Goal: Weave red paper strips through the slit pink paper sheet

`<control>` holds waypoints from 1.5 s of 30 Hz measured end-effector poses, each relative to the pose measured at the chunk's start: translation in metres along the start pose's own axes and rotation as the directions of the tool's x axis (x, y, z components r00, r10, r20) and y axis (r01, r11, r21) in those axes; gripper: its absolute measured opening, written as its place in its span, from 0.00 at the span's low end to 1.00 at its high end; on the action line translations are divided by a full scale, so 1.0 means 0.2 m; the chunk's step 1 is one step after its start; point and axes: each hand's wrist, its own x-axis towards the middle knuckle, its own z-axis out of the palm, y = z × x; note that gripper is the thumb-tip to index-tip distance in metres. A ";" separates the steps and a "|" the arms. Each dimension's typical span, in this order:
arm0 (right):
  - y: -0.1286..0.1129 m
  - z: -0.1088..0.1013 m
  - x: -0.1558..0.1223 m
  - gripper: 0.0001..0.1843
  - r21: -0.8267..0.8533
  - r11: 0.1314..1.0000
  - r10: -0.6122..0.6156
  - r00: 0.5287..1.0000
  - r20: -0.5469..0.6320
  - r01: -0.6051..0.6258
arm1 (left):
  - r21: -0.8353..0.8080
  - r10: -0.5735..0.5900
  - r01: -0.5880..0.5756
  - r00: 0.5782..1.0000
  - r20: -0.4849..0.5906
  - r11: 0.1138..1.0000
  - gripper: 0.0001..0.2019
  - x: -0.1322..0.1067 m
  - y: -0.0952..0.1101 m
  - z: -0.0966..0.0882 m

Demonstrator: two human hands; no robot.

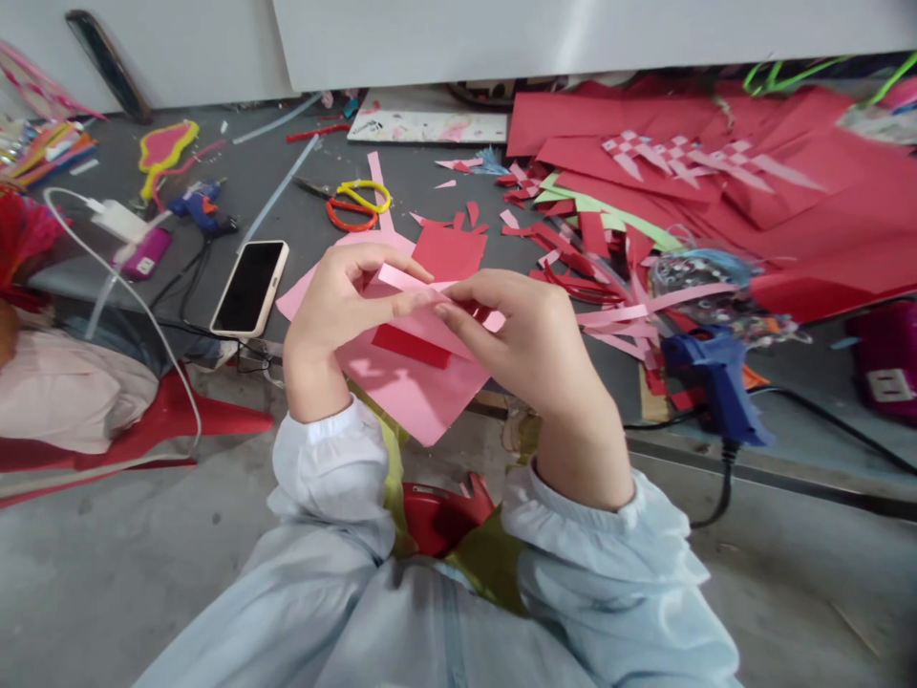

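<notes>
Both hands pinch a piece of pink paper (437, 322) above the front edge of the table. My left hand (344, 296) grips its upper left part between thumb and fingers. My right hand (526, 330) has thumb and fingertips closed on it from the right, close to the left thumb. Beneath the hands lies a larger pink sheet (422, 406), with a red paper strip (410, 346) over it. Just behind them is a red paper piece (450, 250) with a ragged, cut far edge. Fingers hide part of the held paper.
Scissors (358, 204) lie beyond my left hand, and a phone (250, 289) is to the left. A blue glue gun (716, 382) with its cord is at the right edge. Red sheets (802, 210) and paper scraps cover the right side. A person's light clothing (75, 387) shows far left.
</notes>
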 end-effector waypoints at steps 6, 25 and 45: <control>0.01 0.00 0.00 0.09 0.005 1.000 -0.007 1.000 0.003 0.006 | -0.042 -0.026 0.026 1.000 0.018 0.999 0.02 0.00 0.00 0.00; -0.01 0.00 0.01 0.07 -0.035 0.981 0.194 0.981 0.023 -0.193 | -0.052 -0.010 -0.001 0.978 -0.209 0.999 0.12 0.01 -0.06 0.02; -0.02 0.02 0.01 0.07 -0.098 0.990 0.097 0.995 -0.020 -0.098 | 0.045 -0.125 0.125 0.992 0.006 0.991 0.03 0.01 -0.01 0.05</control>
